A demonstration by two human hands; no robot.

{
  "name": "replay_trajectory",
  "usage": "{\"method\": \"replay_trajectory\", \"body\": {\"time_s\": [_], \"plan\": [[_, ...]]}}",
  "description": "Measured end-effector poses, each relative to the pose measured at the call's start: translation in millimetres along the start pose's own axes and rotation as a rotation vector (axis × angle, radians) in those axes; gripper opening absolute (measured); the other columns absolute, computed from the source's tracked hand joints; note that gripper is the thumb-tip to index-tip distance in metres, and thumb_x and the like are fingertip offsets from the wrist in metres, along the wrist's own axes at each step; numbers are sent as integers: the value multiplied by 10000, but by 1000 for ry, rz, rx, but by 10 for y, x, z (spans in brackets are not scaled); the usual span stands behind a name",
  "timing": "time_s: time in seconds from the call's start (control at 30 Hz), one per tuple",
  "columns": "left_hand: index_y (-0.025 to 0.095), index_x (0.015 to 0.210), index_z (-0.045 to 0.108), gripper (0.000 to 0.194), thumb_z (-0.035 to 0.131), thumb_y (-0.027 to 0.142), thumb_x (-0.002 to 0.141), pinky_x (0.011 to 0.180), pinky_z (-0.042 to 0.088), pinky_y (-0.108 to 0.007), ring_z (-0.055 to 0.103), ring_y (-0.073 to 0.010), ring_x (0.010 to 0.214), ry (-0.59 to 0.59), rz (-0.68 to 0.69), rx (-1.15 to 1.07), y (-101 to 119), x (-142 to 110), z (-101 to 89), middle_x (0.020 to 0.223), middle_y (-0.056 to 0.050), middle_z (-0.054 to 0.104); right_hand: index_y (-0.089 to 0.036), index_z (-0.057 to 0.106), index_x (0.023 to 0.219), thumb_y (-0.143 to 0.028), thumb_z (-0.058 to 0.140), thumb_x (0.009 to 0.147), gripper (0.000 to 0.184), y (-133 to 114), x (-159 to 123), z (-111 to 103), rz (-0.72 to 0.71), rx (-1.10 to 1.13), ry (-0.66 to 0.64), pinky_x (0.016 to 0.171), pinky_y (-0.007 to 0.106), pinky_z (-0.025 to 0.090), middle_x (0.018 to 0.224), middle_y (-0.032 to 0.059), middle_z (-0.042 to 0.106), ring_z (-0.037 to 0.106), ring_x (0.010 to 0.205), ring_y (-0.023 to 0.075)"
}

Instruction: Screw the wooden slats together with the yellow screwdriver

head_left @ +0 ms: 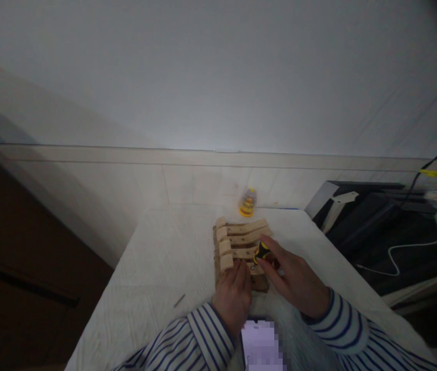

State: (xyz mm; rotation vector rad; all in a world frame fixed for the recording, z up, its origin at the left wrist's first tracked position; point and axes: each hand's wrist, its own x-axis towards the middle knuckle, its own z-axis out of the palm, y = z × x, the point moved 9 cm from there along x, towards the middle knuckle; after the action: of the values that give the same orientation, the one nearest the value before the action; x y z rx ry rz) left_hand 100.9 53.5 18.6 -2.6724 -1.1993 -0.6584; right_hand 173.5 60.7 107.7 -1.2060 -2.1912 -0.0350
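Head view. Set at 5 o'clock from picture centre, on the white-covered table (156, 247): a slatted wooden piece (243, 239). Lined down its 9 o'clock edge with stubby pale blocks (225, 247), smooth-faced, softly rounded, row axis running roughly 12 to 6. Slats with long axes running about 9 to 3, upper ones lifting toward 2 at the far ends; flat, narrow, light-grained, dotted with small dark spots. Backed by a darker, rougher brown base (260, 285), showing past the slats at 9 and 6.

Pinched in right hand (295, 278), thumb and fingertips closed round the grip, coming in from 4 o'clock: a yellow-and-black screwdriver (261, 251), over the lower slats. Short and stubby, waisted, plastic-looking. Long axis slanting 1 to 7, working end pointing down toward 7; tip too small to tell whether touching.

Left hand (234, 293) laid over the piece's 6 o'clock part, fingers bunched close together against a lower slat near the bottom block; cannot tell whether gripping anything beneath.

Around the piece: at 12, a clear tapered bottle (247, 206), yellow at base and cap, upright; at 8, a thin greyish stick (179, 300), axis 1 to 7; near 6, a lit phone (259, 345), flat, partly pixelated.

Striped cloth sleeves (342, 327) on both arms.
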Motion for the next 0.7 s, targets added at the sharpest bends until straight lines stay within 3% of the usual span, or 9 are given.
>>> {"method": "replay_trajectory", "body": {"time_s": [0.7], "plan": [[46, 1144, 551, 304, 459, 120, 863, 887, 493, -365, 536, -271, 1117, 32, -9, -11, -3, -13, -10, 1179, -133, 592, -186, 336, 1283, -292, 452, 892, 422, 89, -42, -29, 71, -2, 84, 584, 301, 542, 772, 33, 630, 630, 636, 172]]}}
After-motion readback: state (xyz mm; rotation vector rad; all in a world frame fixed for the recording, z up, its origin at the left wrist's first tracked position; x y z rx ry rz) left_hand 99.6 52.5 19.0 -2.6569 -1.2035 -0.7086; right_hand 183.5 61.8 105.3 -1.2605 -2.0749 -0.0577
